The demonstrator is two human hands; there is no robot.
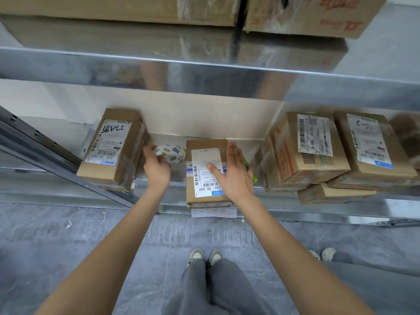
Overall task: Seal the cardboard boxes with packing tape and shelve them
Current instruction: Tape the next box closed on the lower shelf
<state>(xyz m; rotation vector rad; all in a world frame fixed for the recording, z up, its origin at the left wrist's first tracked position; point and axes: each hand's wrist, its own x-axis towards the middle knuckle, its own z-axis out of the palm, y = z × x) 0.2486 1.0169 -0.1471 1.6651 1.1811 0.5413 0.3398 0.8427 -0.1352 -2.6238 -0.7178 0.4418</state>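
Both bare forearms reach up from the lower corners of the frame toward centre, converging slightly. Left hand [156, 168] sits just left of centre, back of hand to camera, fingers curled around the tape roll [171, 153], gripping its near edge. Right hand [234, 171] is just right of centre, palm down, fingers straight and together, thumb splayed left, lying flat on top of the middle box [205, 178]. Wrists roughly level. Legs in grey trousers and two shoes at bottom centre.
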